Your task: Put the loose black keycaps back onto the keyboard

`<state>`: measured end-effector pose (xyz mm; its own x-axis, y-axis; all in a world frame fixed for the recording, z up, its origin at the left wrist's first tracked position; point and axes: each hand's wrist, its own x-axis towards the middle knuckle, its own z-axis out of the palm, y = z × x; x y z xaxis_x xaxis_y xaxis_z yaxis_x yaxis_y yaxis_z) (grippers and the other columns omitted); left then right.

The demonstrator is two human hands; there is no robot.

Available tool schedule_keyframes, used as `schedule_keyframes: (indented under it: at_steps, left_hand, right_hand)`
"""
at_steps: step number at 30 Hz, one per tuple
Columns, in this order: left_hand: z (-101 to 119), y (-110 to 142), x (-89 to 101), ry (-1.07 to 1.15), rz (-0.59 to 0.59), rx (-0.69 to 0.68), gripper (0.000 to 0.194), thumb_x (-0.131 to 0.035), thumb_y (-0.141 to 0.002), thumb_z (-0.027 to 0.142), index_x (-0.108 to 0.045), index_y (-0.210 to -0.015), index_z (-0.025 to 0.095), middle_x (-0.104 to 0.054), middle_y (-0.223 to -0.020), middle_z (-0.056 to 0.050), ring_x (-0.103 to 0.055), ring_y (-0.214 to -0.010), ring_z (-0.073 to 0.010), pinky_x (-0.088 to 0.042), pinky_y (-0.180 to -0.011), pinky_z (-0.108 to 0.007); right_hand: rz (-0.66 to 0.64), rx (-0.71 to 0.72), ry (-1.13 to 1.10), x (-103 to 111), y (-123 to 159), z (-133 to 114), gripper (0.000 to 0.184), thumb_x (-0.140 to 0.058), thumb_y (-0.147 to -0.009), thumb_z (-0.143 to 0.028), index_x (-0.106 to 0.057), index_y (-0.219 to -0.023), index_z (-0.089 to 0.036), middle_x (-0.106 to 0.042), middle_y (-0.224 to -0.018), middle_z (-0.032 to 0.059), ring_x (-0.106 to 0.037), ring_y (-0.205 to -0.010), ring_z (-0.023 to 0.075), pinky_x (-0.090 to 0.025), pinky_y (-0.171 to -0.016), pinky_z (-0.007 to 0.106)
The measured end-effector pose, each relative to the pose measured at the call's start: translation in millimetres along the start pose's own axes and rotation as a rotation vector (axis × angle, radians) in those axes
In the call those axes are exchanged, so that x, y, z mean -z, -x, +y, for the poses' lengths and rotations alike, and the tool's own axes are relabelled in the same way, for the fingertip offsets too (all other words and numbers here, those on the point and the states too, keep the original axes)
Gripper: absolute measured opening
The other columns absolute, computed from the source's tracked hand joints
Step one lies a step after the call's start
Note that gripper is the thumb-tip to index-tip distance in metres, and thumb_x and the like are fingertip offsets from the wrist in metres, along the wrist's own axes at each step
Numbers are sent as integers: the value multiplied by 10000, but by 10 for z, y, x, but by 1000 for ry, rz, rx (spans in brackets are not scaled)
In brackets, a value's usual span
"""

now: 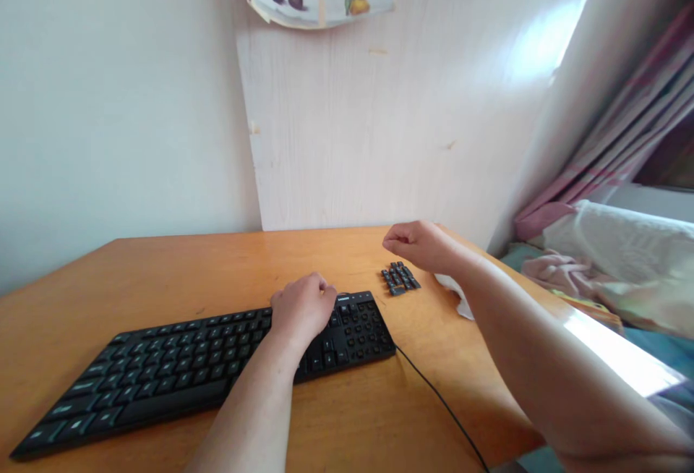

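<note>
A black keyboard lies at a slant on the wooden table. Its number pad at the right end shows bare key sockets without caps. My left hand rests on the keyboard's upper right part, its fingers curled over the back edge and mostly hidden. Beyond the keyboard's right end lies a tight group of loose black keycaps. Just behind and right of them, my right hand is held with fingers closed; whatever they hold, if anything, is hidden.
A crumpled white tissue lies partly behind my right forearm. The keyboard's black cable runs toward the table's front edge. A wall stands behind the wooden table. Bedding is heaped beyond the table's right side.
</note>
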<state>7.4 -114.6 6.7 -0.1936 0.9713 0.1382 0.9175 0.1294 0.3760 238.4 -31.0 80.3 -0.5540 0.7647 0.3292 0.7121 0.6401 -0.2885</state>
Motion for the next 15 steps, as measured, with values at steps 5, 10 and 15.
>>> schedule_keyframes:
  at_steps: [5,10,15]
  left_hand:
    - [-16,-18,-44,21,5,-9,293,-439,-879,475,-638,-901,261,-728,-1022,-51,-649,-957,-280,-434,-811,-398]
    - [-22,-25,-47,36,12,-13,309,-440,-880,510,-634,-904,271,-731,-1022,-35,-652,-966,-264,-436,-806,-375]
    - [-20,-16,-29,32,6,-3,314,-440,-875,519,-631,-882,271,-733,-998,-33,-654,-948,-267,-432,-782,-369]
  right_hand:
    - [133,-195,83,-167,17,374,357,-398,-903,-383,-672,-924,-156,-639,-759,25,-538,-693,144,-384,-609,247]
    - [25,-248,232,-334,-109,630,298,-474,-869,-291,-726,-994,-191,-687,-1032,68,-577,-928,182,-402,-812,272]
    - [-157,-292,342,-375,-210,721,280,-563,-814,-279,-766,-1005,-259,-683,-1137,77,-531,-1081,251,-379,-898,333]
